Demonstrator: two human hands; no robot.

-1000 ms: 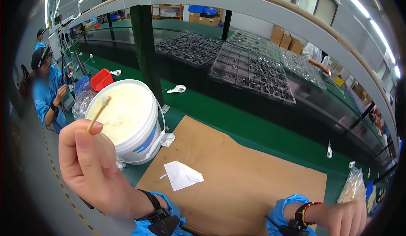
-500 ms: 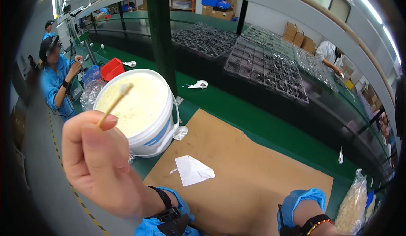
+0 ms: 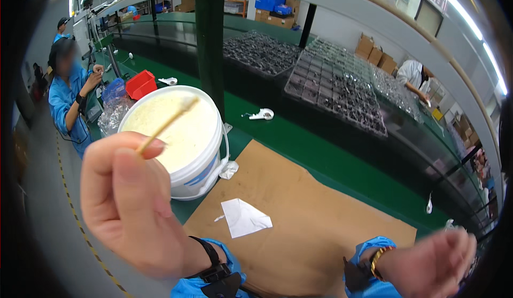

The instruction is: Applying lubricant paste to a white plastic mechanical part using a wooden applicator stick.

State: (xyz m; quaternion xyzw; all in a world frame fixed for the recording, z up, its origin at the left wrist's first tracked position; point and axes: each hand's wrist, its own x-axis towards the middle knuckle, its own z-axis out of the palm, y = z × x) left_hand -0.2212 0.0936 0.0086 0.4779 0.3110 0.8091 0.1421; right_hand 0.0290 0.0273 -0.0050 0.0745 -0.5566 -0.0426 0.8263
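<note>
The bucket stands behind the stick, left of cardboard.

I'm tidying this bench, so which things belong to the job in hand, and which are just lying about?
In use, it seems:
thin stick, pinched in the left hand
white bucket of pale material, behind the stick

Apparently lying about:
white paper, on the brown cardboard
red bin, beyond the bucket

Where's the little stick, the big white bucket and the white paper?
Stick [image 3: 168,125]: head view, middle of its shaft.
Bucket [image 3: 209,151]: head view, outer side, toward the rim.
Paper [image 3: 245,219]: head view, middle of the sheet.
</note>
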